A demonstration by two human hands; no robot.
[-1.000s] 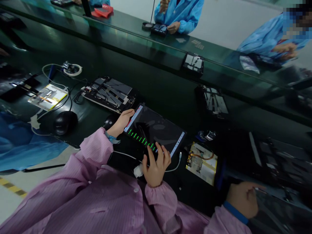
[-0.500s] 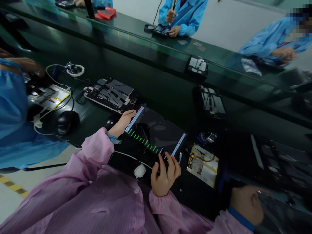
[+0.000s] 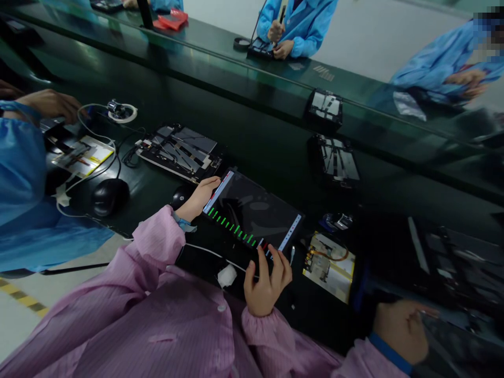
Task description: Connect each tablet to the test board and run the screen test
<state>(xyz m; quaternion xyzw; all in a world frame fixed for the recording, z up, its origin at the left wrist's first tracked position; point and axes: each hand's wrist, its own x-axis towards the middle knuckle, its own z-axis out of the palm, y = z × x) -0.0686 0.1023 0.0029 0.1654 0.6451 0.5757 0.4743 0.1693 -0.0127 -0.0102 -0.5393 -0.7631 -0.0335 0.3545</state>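
A tablet (image 3: 262, 207) with a dark, glossy screen lies in front of me, a row of green marks along its near side and pale bars at both ends. My left hand (image 3: 199, 198) grips its left end, with the thumb along the edge. At the near right corner is my right hand (image 3: 268, 281), fingers spread and fingertips at the screen's edge. Whether they press the glass I cannot tell. A white cable (image 3: 208, 252) runs along the near side towards a white lump (image 3: 227, 275). A black mouse (image 3: 181, 196) sits partly behind my left wrist.
Beyond the tablet lies an opened device (image 3: 179, 152); two more (image 3: 337, 160) stand farther right. A battery pack (image 3: 329, 265) lies right of my hand, beside a co-worker's hand (image 3: 401, 328). Another co-worker's hand (image 3: 51, 105) works at left. A second mouse (image 3: 110, 197) is nearby.
My hands and the tablet stay almost where they were. The left co-worker's hand has shifted a little and shows more clearly. The view has moved slightly.
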